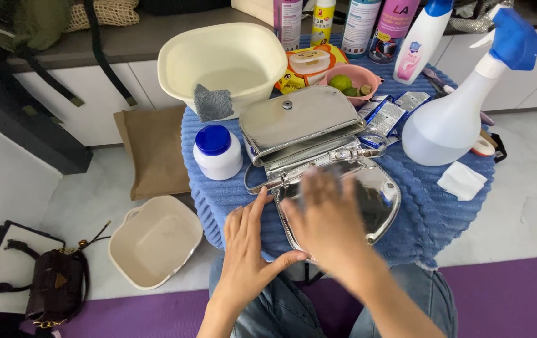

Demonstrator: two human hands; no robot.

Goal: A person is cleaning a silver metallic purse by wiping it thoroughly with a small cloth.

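Blue ribbed cloth (431, 213) covers the small round table in front of my knees, with pale floor tiles and a purple mat below it. On the cloth lies a shiny silver handbag (318, 150), its flap thrown back toward the cream basin (224, 62) so the front panel faces up at me.

My right hand (331, 216) is spread flat, fingers open, over that front panel; it shows blurred, so I cannot tell whether the palm presses the surface or skims just above it. My left hand (246, 250) rests open at the bag's near left edge, index finger stretched along the rim, thumb tucked toward my right wrist. Neither hand grips anything. Both forearms come up from my lap, the right crossing slightly inward.

As I judge it, the risk lies in the crowding. The white jar with the blue lid (217, 152) stands just beside the bag's left side, and the big spray bottle (456, 112) stands close on the right, near the sachets (387, 112). A wide sweep of my right hand, or the bag sliding on the cloth, could knock either over. The bag's near end also overhangs toward the table's edge, so a push my way might tip it into my lap. Its mirror finish would likely smear under bare fingers.
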